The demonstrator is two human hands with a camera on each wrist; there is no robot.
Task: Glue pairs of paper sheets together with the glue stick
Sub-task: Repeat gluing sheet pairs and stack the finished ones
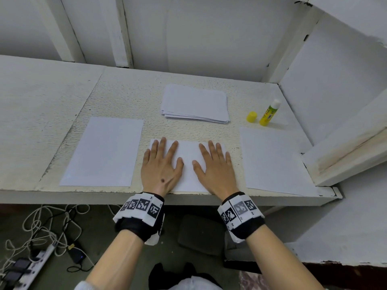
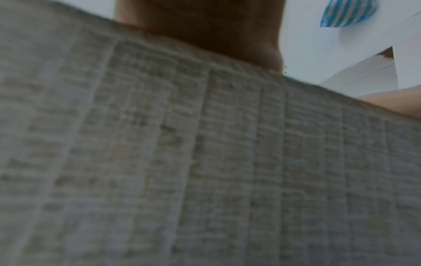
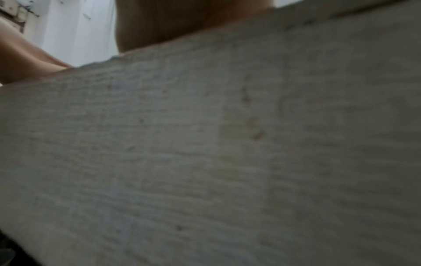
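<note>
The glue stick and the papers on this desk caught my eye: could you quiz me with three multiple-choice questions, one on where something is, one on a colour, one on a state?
1. Where does the glue stick stand?
A. At the desk's far right, beside its cap
B. On the stack of paper
C. In the left hand

2. What colour is the loose cap?
A. Red
B. Yellow
C. Black

3. What are the two hands doing?
A. Holding the glue stick
B. Lifting a sheet
C. Pressing flat on the middle sheet

Answers:
1 A: it stands upright right of the stack of paper, next to the cap.
2 B: the cap is plainly yellow.
3 C: the left hand and right hand lie flat, fingers straight, on the middle sheet.
</note>
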